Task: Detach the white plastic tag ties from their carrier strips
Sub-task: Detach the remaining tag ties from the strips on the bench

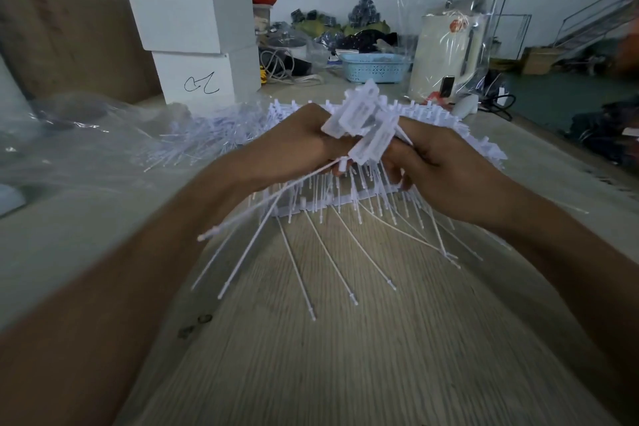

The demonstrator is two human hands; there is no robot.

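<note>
Both hands meet just above the middle of the wooden table (345, 356). The left hand (297, 145) grips a bunch of white tag ties (363, 114), their flat heads fanned toward twelve o'clock and thin tails trailing toward seven. The right hand (439, 162) curls round one tie's tail. Beneath them lies the carrier strip (332, 204), more ties splaying toward six o'clock.
</note>
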